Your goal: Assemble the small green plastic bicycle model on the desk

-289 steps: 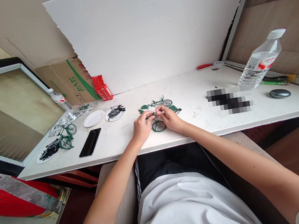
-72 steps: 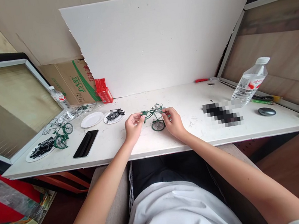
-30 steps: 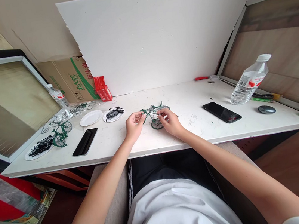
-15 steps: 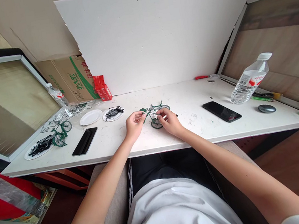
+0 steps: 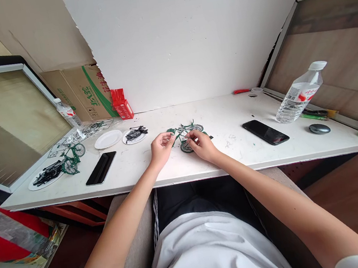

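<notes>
A small green model bicycle [image 5: 186,147] with black wheels is on the white table in front of me, between my two hands. My left hand [image 5: 161,149] is closed, thumb and fingertips pinching the green end at the bicycle's left. Over its right side, my right hand [image 5: 203,145] is closed too, with the fingertips together at the frame. Whatever lies between those right fingertips is too small to make out. The right hand covers part of the bicycle.
To the left are another green model bicycle [image 5: 73,158], plates of black parts [image 5: 48,173] [image 5: 136,133], a bare white plate [image 5: 108,139] and a phone [image 5: 101,168]. Rightward lie another phone [image 5: 265,132], a water bottle [image 5: 301,93] and a dark oval object [image 5: 319,129]. A white board [image 5: 197,36] stands behind.
The view has shifted very slightly. Both hands stay at the bicycle in nearly the same pose, the right fingers moving only a little.
</notes>
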Demonstrator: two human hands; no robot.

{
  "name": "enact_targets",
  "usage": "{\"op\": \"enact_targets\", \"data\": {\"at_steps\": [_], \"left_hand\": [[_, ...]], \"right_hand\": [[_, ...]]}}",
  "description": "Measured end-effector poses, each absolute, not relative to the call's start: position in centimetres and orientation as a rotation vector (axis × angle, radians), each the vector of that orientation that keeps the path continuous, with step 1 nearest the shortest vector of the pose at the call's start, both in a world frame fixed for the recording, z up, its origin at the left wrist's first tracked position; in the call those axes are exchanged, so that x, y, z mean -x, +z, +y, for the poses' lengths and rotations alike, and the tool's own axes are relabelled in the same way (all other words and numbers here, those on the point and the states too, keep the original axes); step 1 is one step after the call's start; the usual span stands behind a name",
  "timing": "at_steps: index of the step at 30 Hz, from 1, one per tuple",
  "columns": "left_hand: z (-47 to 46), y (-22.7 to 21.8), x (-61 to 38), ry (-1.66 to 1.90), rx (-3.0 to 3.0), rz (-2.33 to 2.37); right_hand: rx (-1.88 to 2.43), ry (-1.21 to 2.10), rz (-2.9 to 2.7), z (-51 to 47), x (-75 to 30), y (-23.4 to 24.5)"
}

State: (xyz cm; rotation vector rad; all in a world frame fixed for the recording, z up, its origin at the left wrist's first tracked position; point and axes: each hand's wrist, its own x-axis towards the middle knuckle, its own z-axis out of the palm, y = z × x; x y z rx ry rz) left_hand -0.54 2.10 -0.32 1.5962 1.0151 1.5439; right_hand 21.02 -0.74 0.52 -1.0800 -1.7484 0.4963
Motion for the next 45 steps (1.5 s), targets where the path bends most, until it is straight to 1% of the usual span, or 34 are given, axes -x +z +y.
{"op": "enact_targets", "data": {"at_steps": [25, 45], "left_hand": [[1.45, 0.20, 0.14, 1.485, -1.660, 1.013], [1.48, -0.29, 0.23, 1.410, -1.736, 1.038]], "right_hand": [[1.071, 0.446, -1.845, -0.89, -20.87, 0.54], [1.090, 0.453, -1.884, -1.03, -20.76, 0.78]]}}
